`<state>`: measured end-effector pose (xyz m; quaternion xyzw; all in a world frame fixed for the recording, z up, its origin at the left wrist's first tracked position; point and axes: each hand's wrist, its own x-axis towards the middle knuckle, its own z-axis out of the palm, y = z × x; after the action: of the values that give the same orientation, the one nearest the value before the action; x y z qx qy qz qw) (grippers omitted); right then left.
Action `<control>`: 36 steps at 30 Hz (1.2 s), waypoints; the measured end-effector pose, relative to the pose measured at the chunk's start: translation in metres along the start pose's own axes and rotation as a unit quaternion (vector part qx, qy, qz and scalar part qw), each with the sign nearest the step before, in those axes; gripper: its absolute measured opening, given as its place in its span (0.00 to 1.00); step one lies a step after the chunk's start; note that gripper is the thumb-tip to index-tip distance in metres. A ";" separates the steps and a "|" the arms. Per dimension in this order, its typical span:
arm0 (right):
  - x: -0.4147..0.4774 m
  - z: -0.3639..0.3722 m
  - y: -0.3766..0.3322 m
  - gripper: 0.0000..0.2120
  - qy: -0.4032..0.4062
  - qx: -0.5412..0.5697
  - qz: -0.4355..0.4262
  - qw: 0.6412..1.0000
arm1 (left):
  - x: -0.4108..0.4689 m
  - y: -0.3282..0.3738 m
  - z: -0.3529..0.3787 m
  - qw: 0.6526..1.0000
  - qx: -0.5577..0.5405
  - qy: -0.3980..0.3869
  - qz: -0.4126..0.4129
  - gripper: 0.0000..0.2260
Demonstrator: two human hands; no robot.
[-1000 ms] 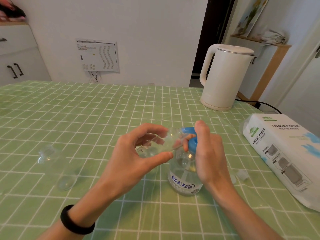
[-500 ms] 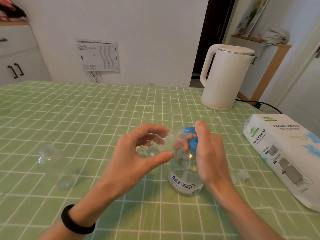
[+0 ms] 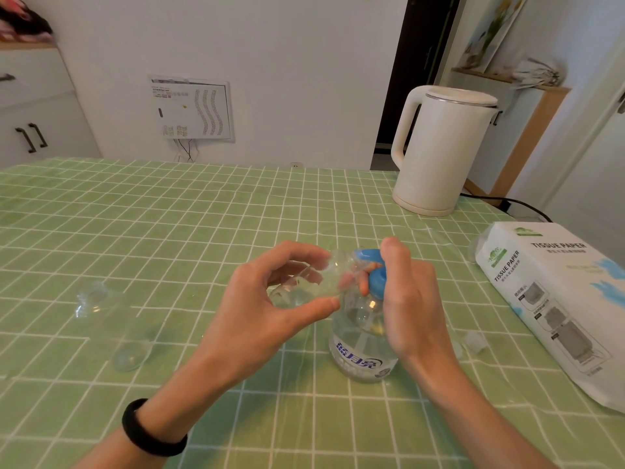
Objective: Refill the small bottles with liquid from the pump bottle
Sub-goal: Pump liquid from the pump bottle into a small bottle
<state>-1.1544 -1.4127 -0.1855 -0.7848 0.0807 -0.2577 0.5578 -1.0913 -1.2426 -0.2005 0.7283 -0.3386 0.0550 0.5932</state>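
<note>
Far left: spare small bottle (image 3: 105, 319), clear, lying on its side on the green checked table (image 3: 203, 214). Left hand (image 3: 257, 313), black wristband (image 3: 152, 431) at the wrist, pinches the held small bottle (image 3: 304, 282) between thumb and fingertips. It is tipped sideways, its mouth at the blue pump head (image 3: 373, 275). Pump bottle (image 3: 362, 346) stands upright, centre. Right hand (image 3: 406, 299) curls round the pump head, one digit on top. Small clear cap (image 3: 475, 341) just right. Kettle (image 3: 443, 150) behind, tissue pack (image 3: 554, 299) at the far right.
</note>
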 end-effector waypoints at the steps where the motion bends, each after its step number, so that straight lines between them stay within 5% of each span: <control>1: 0.000 0.001 0.000 0.33 0.000 -0.001 0.002 1.000 | 0.000 0.000 0.000 1.000 -0.002 0.002 0.000 0.19; 36: 0.000 0.001 0.002 0.33 0.012 0.001 -0.007 1.000 | 0.001 0.001 0.001 1.000 -0.013 0.004 0.005 0.19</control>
<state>-1.1531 -1.4127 -0.1876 -0.7814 0.0813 -0.2712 0.5560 -1.0915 -1.2438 -0.1992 0.7184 -0.3403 0.0566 0.6041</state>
